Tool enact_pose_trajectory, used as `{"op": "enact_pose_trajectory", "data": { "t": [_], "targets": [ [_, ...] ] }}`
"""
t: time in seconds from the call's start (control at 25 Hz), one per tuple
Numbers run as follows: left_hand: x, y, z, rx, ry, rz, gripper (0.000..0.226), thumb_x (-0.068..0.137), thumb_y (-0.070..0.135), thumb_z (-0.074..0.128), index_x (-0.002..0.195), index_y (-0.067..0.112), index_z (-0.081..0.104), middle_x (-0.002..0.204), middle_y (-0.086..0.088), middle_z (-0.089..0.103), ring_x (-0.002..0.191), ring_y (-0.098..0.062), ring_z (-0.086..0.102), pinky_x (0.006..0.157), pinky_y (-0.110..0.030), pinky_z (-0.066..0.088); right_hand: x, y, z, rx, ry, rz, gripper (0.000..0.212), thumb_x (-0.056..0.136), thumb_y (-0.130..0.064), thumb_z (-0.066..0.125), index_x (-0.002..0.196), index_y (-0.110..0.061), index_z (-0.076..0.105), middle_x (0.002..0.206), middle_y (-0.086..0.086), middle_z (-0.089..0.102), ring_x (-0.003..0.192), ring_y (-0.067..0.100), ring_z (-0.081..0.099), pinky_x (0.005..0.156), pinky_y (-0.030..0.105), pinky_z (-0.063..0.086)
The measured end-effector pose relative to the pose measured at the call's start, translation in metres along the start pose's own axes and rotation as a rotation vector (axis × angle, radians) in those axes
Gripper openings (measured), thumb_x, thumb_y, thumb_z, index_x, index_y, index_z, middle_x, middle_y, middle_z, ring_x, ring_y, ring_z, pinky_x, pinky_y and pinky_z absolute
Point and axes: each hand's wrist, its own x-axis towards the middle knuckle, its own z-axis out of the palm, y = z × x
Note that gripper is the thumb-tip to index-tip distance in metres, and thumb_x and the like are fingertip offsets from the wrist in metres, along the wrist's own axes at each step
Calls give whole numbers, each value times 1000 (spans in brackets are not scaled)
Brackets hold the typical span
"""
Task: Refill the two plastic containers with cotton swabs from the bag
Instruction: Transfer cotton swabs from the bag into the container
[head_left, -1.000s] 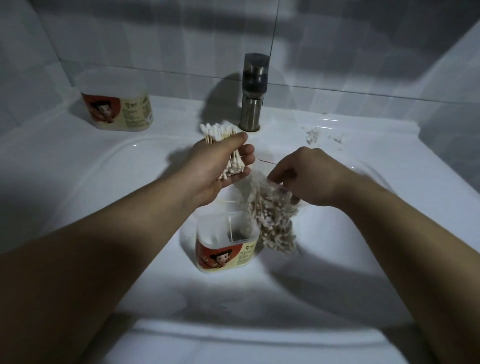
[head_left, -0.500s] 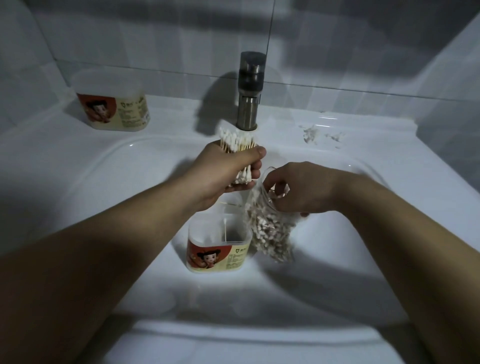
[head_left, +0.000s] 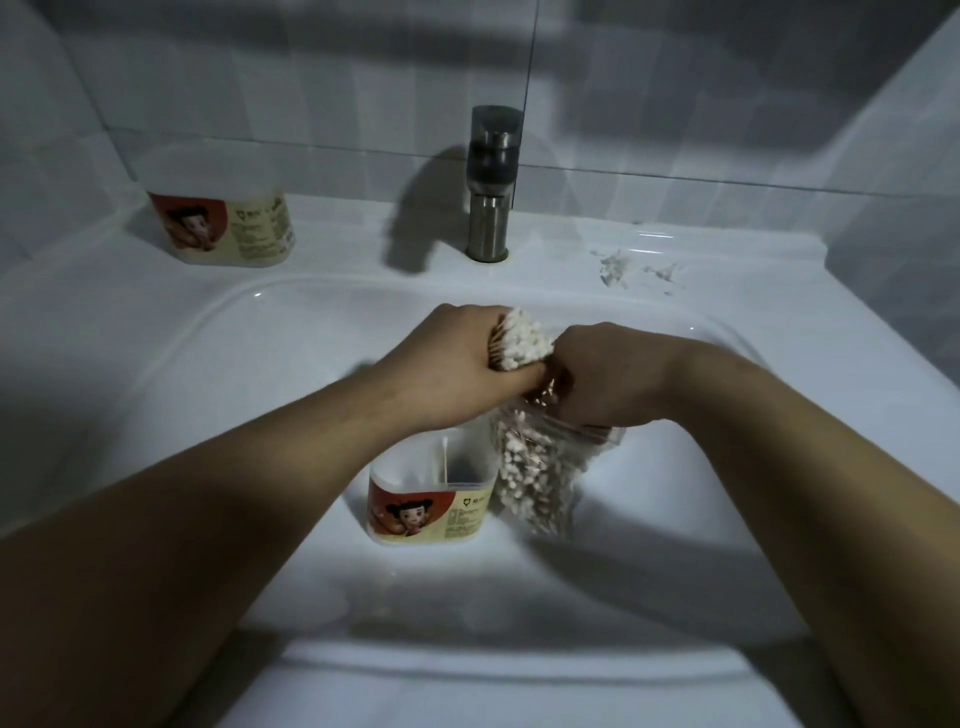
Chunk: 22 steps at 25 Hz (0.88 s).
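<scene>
A bundle of cotton swabs (head_left: 524, 340) was gripped round its middle by the left hand (head_left: 457, 358), over the sink (head_left: 249, 415) where the open container (head_left: 431, 506) stood. The limp bag (head_left: 535, 483) was pinched at its mouth by the right hand (head_left: 613, 379). Light, loose sticks, judged easily scattered if clasped slackly.

Open container (head_left: 431, 499) below the left hand's (head_left: 457, 364) cotton swabs (head_left: 524, 343), bag (head_left: 540, 467) under the right hand (head_left: 608, 379) just beside its rim, faucet (head_left: 491, 182) beyond both, sink basin (head_left: 208, 415) free leftward.
</scene>
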Motion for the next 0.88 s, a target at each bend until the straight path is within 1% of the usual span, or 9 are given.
{"op": "enact_pose_trajectory", "data": {
  "t": [0.08,0.16,0.32,0.44,0.52,0.6,0.68,0.8,0.88],
  "targets": [
    [1,0,-2,82,0,23,17,84,38,76,87,22,68,83,7,71,80,-6,65,69,-25,50,-1,1,-3,17,10,8,11,84,-21,63,79,-22,73,77,-1,70,72,16,65,64,32,56],
    [1,-1,-4,125,-14,13,20,84,39,76,85,21,67,81,6,70,79,-8,65,69,-29,51,-3,3,-5,83,57,28,16,82,-20,66,89,-25,79,84,-7,75,80,12,68,74,30,60],
    [2,-2,-5,118,-27,-24,20,83,38,77,82,21,66,78,7,69,73,-2,62,60,-20,45,-2,7,-6,197,189,9,8,79,-27,70,80,-26,77,75,-8,72,72,7,67,65,26,56],
    [3,-4,-5,83,-39,-61,20,82,37,77,81,22,64,78,6,68,74,-6,63,61,-25,46,0,11,-9,281,293,9,7,79,-26,70,78,-26,76,65,-9,71,66,4,67,67,25,56],
    [3,-4,-5,81,-51,-80,21,82,38,76,79,24,60,76,7,66,73,-8,61,58,-25,40,1,12,-7,248,228,5,8,80,-28,71,82,-27,78,70,-10,74,72,4,69,68,24,56],
    [4,-3,-4,96,-76,-89,24,82,40,75,77,25,57,75,7,63,72,-8,60,57,-25,36,3,9,0,174,133,-18,18,82,-42,73,87,-26,79,80,-8,74,80,9,68,74,27,55],
    [4,-3,-3,98,-98,-99,26,81,40,76,76,24,56,73,7,62,70,-8,58,57,-26,36,3,5,4,153,66,-39,25,85,-52,70,86,-28,75,80,-8,71,77,10,65,74,28,52],
    [4,-4,-1,76,-61,-106,22,82,37,76,75,23,59,74,6,66,72,-11,62,59,-28,42,2,3,4,124,53,-58,20,88,-45,68,84,-26,73,76,-6,69,67,7,63,69,26,53],
    [4,-3,0,-65,60,-119,14,84,33,75,79,22,68,76,5,72,76,-10,69,67,-29,52,2,3,3,78,62,-73,10,89,-35,67,82,-29,70,82,-9,69,73,7,62,67,23,49]
  ]
}}
